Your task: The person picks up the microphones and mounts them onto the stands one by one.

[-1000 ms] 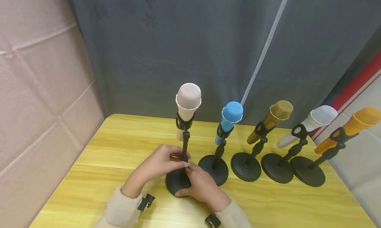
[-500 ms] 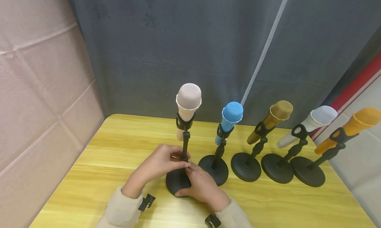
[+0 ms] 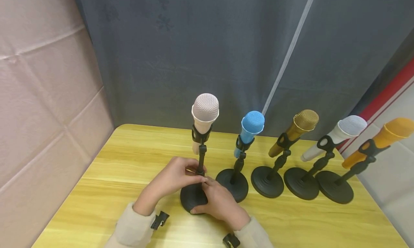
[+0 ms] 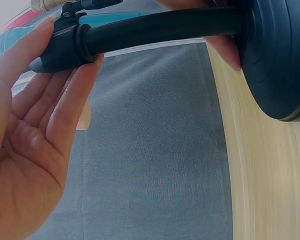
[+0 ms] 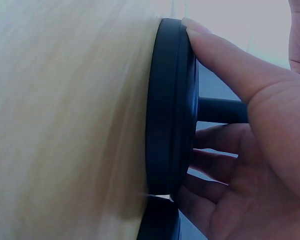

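Note:
A pale pink microphone (image 3: 205,113) sits in the clip of a black desk microphone stand (image 3: 201,160), the leftmost of the row. My left hand (image 3: 173,175) pinches the stand's collar (image 4: 65,47) between thumb and fingers, partway up the pole. Lower down, my right hand (image 3: 222,202) grips the round base (image 5: 167,107), its thumb on the near rim and the other fingers round the far side. The base stands on the wooden table (image 3: 113,176). In the head view the hands hide the lower pole and part of the base.
To the right stand more microphones on black stands: blue (image 3: 252,124), gold (image 3: 302,122), white (image 3: 347,127) and orange (image 3: 391,131). The blue one's base (image 3: 234,185) is close beside my right hand. A grey curtain (image 3: 194,54) hangs behind the table.
The pale pink microphone and its clip have sunk slightly over the last half second. Both hands keep their places on the stand. The other microphones have not moved.

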